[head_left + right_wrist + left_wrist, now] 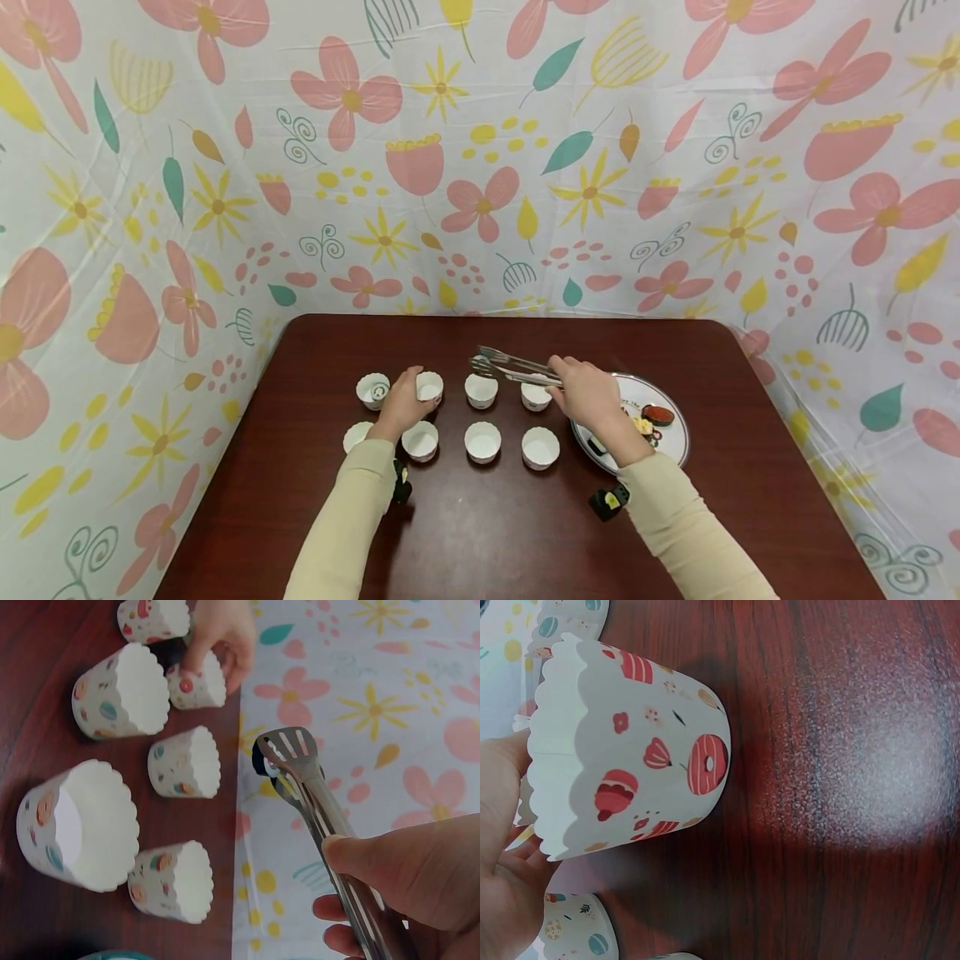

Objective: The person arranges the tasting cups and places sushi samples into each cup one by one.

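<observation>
My left hand (405, 406) grips a white scalloped paper baking cup (430, 387) in the back row; the right wrist view shows its thumb and fingers about that cup's side. In my right hand (588, 393) is a pair of metal tongs (521, 368), held over the back row. Between the tong tips sits a small black-and-white piece (261, 760), mostly hidden by the slotted end. The far-left back cup (369, 390) contains a small round piece (379, 391) with a dark ring. A printed paper cup (641, 750) stands close by my left hand in the left wrist view.
More paper cups stand in two rows, among them a front cup (482, 442) and the front-right cup (541, 448). Right of them lies a white oval plate (678, 450) with small food-like pieces, including a red-topped one (657, 414). A floral cloth (480, 167) hangs behind the dark table (480, 533).
</observation>
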Demonstrator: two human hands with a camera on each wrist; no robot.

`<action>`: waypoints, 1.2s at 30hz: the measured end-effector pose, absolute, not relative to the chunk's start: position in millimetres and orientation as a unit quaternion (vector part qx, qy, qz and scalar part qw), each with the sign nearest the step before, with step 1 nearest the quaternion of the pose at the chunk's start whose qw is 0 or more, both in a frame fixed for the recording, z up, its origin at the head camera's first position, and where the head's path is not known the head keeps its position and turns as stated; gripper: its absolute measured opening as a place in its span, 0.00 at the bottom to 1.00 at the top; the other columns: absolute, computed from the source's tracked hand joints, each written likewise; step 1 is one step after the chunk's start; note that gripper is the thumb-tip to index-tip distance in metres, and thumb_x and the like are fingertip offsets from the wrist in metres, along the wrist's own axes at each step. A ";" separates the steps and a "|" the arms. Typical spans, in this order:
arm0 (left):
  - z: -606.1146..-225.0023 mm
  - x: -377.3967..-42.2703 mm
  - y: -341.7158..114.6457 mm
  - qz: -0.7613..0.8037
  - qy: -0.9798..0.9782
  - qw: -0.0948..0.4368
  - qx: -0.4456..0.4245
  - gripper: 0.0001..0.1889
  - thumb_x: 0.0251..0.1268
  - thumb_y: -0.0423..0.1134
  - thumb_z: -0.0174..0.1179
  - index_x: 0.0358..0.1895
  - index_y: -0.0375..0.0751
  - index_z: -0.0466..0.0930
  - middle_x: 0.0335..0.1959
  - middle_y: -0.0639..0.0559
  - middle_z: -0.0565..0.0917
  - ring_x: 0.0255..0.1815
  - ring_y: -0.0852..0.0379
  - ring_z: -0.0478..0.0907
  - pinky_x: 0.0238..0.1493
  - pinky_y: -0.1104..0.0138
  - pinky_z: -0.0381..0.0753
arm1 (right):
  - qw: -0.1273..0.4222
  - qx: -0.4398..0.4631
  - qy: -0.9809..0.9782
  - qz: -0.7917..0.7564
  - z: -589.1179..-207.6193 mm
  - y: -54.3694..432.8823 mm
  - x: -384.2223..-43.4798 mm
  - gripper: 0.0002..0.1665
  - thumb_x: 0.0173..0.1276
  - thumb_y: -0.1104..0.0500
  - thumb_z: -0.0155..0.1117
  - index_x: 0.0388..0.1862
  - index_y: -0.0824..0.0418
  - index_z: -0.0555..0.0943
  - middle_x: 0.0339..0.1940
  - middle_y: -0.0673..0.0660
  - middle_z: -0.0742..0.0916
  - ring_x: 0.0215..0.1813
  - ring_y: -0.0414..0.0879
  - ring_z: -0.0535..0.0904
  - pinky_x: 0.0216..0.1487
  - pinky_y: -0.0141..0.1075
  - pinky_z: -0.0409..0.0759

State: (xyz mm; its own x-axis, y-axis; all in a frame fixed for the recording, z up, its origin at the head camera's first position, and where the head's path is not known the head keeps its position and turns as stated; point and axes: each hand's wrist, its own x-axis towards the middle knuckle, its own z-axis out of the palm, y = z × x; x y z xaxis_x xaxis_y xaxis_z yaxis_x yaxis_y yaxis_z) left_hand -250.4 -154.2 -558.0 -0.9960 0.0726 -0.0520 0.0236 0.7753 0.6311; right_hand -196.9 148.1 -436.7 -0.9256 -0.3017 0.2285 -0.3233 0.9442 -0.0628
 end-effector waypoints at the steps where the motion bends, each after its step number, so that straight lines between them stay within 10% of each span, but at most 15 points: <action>1: -558.0 -250.4 -154.1 0.333 0.942 0.036 0.025 0.37 0.53 0.41 0.66 0.66 0.40 0.59 0.62 0.41 0.68 0.58 0.43 0.70 0.52 0.52 0.73 | 0.110 0.163 -0.979 0.048 -436.2 145.1 -196.9 0.19 0.55 0.54 0.69 0.44 0.57 0.77 0.32 0.54 0.82 0.28 0.52 0.79 0.17 0.41 0.72; 36: -561.5 -252.6 -156.5 0.335 0.942 0.023 0.033 0.35 0.53 0.43 0.66 0.62 0.37 0.61 0.56 0.41 0.72 0.52 0.45 0.74 0.47 0.53 0.75 | 0.044 0.183 -0.982 -0.017 -464.8 70.3 -216.0 0.19 0.61 0.48 0.63 0.50 0.50 0.74 0.42 0.50 0.82 0.37 0.49 0.79 0.17 0.43 0.73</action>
State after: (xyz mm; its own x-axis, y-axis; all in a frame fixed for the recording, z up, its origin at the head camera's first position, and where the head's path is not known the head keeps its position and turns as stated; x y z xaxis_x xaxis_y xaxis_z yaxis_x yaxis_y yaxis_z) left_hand -252.6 -156.5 -561.5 -0.9968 0.0774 -0.0211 0.0468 0.7740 0.6315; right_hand -216.0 70.3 -464.8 -0.9292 -0.3609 0.0793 -0.3579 0.9324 0.0502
